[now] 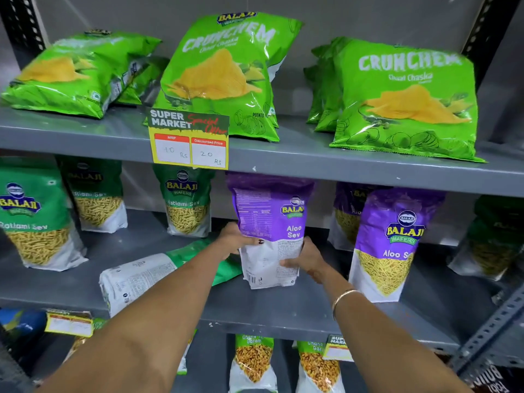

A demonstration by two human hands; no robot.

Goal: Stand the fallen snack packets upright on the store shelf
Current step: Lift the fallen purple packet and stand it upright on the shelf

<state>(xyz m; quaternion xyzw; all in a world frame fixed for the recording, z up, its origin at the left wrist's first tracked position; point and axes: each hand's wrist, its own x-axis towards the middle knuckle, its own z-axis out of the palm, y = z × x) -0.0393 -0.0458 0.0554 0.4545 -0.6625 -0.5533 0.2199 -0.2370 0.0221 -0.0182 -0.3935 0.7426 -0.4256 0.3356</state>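
Both hands pinch the purple packet (269, 231) from its sides, left hand (235, 239) and right hand (309, 259) holding it upright on the grey middle shelf (283, 310). A green packet (153, 273) lies flat just left, under the forearm. Chip bags (224, 75) fill the shelf above, behind a price tag (189, 140)

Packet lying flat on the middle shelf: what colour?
White with a green top, seen in the head view.

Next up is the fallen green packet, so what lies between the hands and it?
The purple Aloo Sev packet fills both the left hand and right hand. The fallen green packet lies under the left forearm, nothing covering it.
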